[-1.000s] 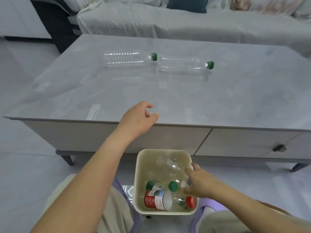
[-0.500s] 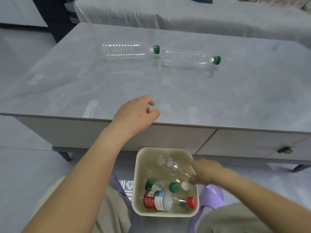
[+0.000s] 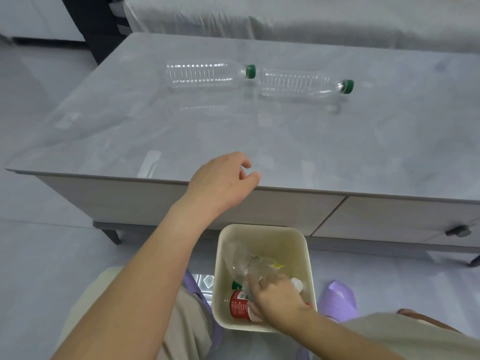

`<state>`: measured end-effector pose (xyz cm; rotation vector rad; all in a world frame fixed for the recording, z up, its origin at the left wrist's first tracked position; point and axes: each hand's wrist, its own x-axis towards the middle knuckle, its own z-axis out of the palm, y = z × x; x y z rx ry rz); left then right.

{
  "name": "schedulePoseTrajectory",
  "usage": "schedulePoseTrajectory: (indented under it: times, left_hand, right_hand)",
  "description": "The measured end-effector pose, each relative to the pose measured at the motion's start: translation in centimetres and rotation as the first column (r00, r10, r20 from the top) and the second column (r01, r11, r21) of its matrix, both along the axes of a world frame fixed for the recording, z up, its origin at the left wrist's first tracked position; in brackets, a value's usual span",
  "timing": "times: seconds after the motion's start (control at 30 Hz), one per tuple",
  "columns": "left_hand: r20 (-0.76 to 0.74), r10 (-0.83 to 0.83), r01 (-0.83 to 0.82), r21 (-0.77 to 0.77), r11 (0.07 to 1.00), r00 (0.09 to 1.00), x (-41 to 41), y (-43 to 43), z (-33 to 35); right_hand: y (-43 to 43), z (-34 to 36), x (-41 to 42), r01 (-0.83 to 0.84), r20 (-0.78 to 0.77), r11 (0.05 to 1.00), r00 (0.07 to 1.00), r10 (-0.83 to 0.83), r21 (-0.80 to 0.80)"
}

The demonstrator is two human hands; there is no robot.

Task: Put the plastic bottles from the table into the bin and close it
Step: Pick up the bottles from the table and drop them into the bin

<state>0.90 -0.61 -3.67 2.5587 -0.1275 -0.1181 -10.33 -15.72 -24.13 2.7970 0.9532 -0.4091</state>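
Observation:
Two clear plastic bottles with green caps lie on their sides, end to end, on the far part of the grey table [image 3: 259, 139]: the left bottle [image 3: 205, 75] and the right bottle [image 3: 298, 83]. A cream bin [image 3: 259, 228] stands lidless on the floor in front of the table, between my legs. It holds several bottles, among them a crumpled clear bottle [image 3: 241, 258] and a red-labelled bottle [image 3: 237, 306]. My right hand [image 3: 278, 300] is inside the bin, fingers spread on the bottles. My left hand [image 3: 223, 183] hovers over the table's front edge, loosely curled and holding nothing.
A covered grey sofa [image 3: 285, 16] runs behind the table. The table's front has drawers with a dark knob [image 3: 458, 232] at the right. A purple slipper [image 3: 337, 297] lies right of the bin. No lid shows in view.
My right hand moved from the bin's right rim down and left into the bin, onto the bottles. The left hand stayed near the table's front edge.

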Motion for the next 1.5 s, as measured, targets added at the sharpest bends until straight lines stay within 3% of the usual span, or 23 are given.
schedulePoseTrajectory:
  times: [0.13, 0.2, 0.3, 0.37, 0.47, 0.57, 0.63, 0.73, 0.83, 0.97, 1.1, 1.2, 1.33, 1.43, 1.5]
  left_hand:
    - [-0.013, -0.011, 0.011, 0.005, 1.0, 1.0, -0.3, 0.0, -0.2]
    - [-0.015, -0.003, 0.003, 0.01, 1.0, 1.0, -0.1, 0.2, -0.2]
    - [0.002, 0.008, -0.009, 0.02, 1.0, 1.0, 0.1, 0.9, -0.3]
    - [-0.003, 0.016, -0.016, 0.02, 1.0, 1.0, 0.3, 1.3, -0.3]
    - [-0.025, 0.039, -0.038, 0.017, 0.999, 0.999, 0.9, 1.6, -0.2]
    - [-0.029, 0.085, -0.085, -0.013, 0.996, 0.996, 2.0, 1.9, -0.2]
    - [-0.033, 0.101, -0.102, -0.014, 0.995, 0.994, 2.6, 2.0, -0.2]
    - [-0.051, 0.107, -0.107, 0.013, 0.994, 0.993, 3.1, 1.9, -0.4]
    - [-0.036, 0.142, -0.141, 0.032, 0.989, 0.989, 4.2, 2.3, -0.4]
    - [-0.022, 0.163, -0.161, 0.062, 0.985, 0.986, 5.0, 2.4, -0.6]
    - [-0.016, 0.153, -0.151, 0.084, 0.985, 0.988, 5.0, 2.1, -0.8]
    - [-0.002, 0.177, -0.176, 0.082, 0.981, 0.984, 5.1, 2.4, -0.8]
    - [0.03, 0.19, -0.192, 0.05, 0.98, 0.981, 4.6, 2.2, -0.5]
    - [0.067, 0.174, -0.176, 0.021, 0.984, 0.982, 3.4, 1.7, -0.5]
    - [0.115, 0.122, -0.121, -0.014, 0.993, 0.986, 2.1, 1.1, -0.8]
  right_hand:
    - [3.6, -2.1, -1.2, 0.067, -0.196, 0.994, 0.977, -0.084, -0.089]
    - [3.8, -1.9, -1.0, 0.124, -0.209, 0.983, 0.966, -0.151, -0.138]
    - [2.7, 0.7, 0.4, 0.148, -0.24, 0.989, 0.961, -0.14, 0.013]
    - [1.5, 4.6, 2.1, 0.161, -0.113, 0.949, 0.984, -0.135, 0.27]
    - [-1.0, 12.2, 6.2, 0.042, 0.259, 0.836, 0.941, -0.217, 0.546]
    - [-3.6, 19.5, 12.7, -0.026, 0.44, 0.765, 0.831, -0.341, 0.643]
    - [-5.5, 22.5, 18.7, 0.082, 0.44, 0.778, 0.786, -0.435, 0.623]
    - [-8.4, 24.2, 28.0, 0.359, 0.389, 0.854, 0.776, -0.498, 0.376]
    - [-9.8, 23.7, 34.1, 0.494, 0.378, 0.832, 0.741, -0.555, 0.252]
    - [-10.6, 21.4, 36.9, 0.569, 0.281, 0.81, 0.762, -0.583, 0.138]
    - [-10.4, 21.5, 36.5, 0.577, 0.418, 0.806, 0.706, -0.572, 0.13]
    - [-9.5, 22.6, 33.5, 0.536, 0.315, 0.823, 0.761, -0.567, 0.187]
    - [-8.2, 24.8, 25.2, 0.52, -0.034, 0.689, 0.809, -0.586, 0.505]
    - [-9.0, 26.9, 16.8, 0.487, -0.097, 0.674, 0.843, -0.53, 0.555]
    - [-10.9, 27.8, 11.2, 0.529, -0.231, 0.67, 0.843, -0.486, 0.521]
